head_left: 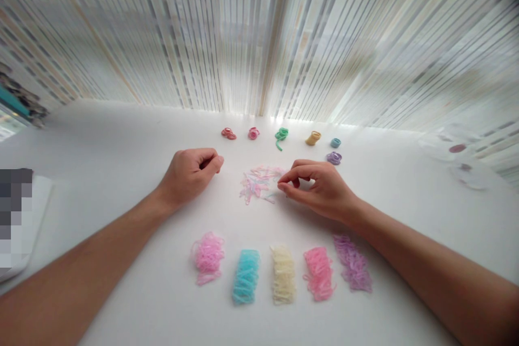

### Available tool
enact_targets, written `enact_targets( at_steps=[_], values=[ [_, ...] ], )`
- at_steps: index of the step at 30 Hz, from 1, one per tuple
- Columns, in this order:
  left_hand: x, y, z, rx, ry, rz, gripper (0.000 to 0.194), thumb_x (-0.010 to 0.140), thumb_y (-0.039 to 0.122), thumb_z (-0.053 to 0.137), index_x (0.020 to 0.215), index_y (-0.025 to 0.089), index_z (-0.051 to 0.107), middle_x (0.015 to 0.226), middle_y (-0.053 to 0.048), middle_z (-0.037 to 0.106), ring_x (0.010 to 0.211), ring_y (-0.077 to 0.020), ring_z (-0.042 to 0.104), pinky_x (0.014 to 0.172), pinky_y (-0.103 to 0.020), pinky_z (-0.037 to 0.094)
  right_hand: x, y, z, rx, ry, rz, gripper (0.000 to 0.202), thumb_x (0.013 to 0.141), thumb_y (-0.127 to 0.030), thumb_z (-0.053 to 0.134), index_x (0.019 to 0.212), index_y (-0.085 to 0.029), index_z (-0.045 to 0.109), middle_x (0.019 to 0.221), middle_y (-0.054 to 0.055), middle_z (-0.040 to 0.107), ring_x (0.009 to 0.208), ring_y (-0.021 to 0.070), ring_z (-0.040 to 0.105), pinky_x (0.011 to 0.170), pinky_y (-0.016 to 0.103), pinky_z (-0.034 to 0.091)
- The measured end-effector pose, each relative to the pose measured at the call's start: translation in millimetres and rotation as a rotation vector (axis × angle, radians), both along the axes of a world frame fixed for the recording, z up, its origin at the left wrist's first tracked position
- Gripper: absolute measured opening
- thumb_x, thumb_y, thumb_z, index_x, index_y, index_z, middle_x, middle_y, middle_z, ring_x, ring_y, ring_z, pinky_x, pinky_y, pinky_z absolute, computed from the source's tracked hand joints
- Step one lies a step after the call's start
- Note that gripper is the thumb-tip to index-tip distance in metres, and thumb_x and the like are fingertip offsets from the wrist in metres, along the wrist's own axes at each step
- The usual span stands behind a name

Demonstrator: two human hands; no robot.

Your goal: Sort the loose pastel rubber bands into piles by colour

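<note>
Pale pink, lilac and whitish rubber bands lie in a loose mixed pile (256, 184) in the middle of the white table. My right hand (318, 186) reaches the right edge of this pile, thumb and index fingertips pinched together; whether a band is between them is too small to tell. To the left of the pile rests my left hand (192, 173), curled into a loose fist whose inside is hidden. Nearer to me lie sorted heaps of bands: pink (210, 257), turquoise (246, 275), cream (283, 274), coral pink (319, 273) and purple (352, 263).
Along the back sit small coiled pieces: red (229, 133), pink (253, 133), green (281, 135), yellow (313, 138), blue (335, 142) and purple (334, 158). Clear plastic pieces (466, 173) lie at right. A striped string curtain (259, 38) hangs behind. A blurred-out white-edged object (38, 221) stands at left.
</note>
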State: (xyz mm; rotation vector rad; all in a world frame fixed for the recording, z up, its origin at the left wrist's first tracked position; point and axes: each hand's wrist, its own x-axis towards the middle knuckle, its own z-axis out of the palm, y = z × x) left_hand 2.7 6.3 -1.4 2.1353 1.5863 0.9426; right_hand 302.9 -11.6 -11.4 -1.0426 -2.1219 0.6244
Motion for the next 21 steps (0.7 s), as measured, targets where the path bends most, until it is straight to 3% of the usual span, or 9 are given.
enact_targets(
  at_steps=[5,10,15,21],
  values=[
    [1.4,-0.5,1.0,-0.006,0.001,0.015,0.037,0.085,0.044,0.053,0.058,0.02,0.057,0.05,0.002,0.044,0.053,-0.0133,0.04,0.059,-0.031,0.031,-2.8,-4.9,8.4,-0.062,0.05,0.046,0.009,0.086,-0.022,0.075,0.081,-0.02,0.082,0.073,0.002,0.071,0.063,0.0127,0.061,0.059,0.027,0.045],
    [1.9,0.0,1.1,-0.006,-0.002,0.015,0.034,0.085,0.042,0.054,0.059,0.021,0.058,0.051,0.001,0.043,0.055,-0.0139,0.042,0.06,-0.031,0.031,-3.9,-12.1,27.8,-0.138,0.047,0.111,0.009,0.085,-0.021,0.077,0.081,-0.02,0.084,0.069,0.001,0.069,0.06,0.0113,0.054,0.057,0.027,0.043],
    [2.2,0.5,0.9,-0.007,0.009,0.026,0.032,0.084,0.041,0.054,0.06,0.02,0.059,0.05,0.001,0.044,0.056,-0.0139,0.043,0.06,-0.031,0.031,-0.4,-17.4,46.6,-0.26,0.009,0.248,0.008,0.085,-0.023,0.079,0.082,-0.019,0.085,0.068,0.001,0.068,0.061,0.0112,0.056,0.057,0.027,0.044],
    [3.1,-1.0,4.6,-0.008,0.041,0.008,0.034,0.086,0.042,0.053,0.06,0.02,0.06,0.051,0.002,0.045,0.056,-0.0136,0.044,0.061,-0.03,0.032,3.1,-19.2,55.2,-0.375,-0.06,0.378,0.009,0.085,-0.025,0.08,0.083,-0.017,0.085,0.07,0.001,0.069,0.061,0.011,0.054,0.056,0.025,0.045]
  ],
)
